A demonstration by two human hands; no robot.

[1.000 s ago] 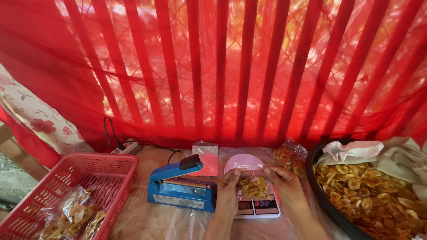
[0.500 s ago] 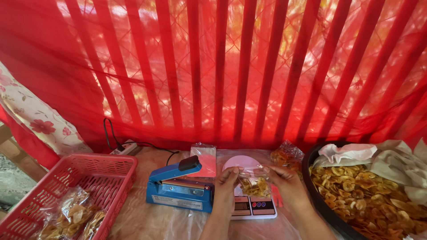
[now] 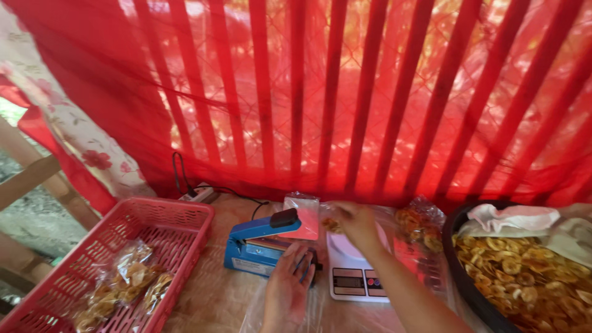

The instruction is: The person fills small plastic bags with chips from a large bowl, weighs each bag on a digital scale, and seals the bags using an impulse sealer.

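Sealer (image 3: pixel 262 243) lies lengthwise left-right, handle right; left hand (image 3: pixel 288 290) touching.

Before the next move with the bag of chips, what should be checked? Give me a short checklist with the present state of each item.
1. Right hand grips bag of chips: ok, though blurred.
2. Bag lifted off the scale: ok.
3. Sealer arm raised: ok.
4. Left hand away from the sealer's front: not ok, it rests against it.
5. Bag mouth closed: cannot tell.
6. Red basket has room: ok.
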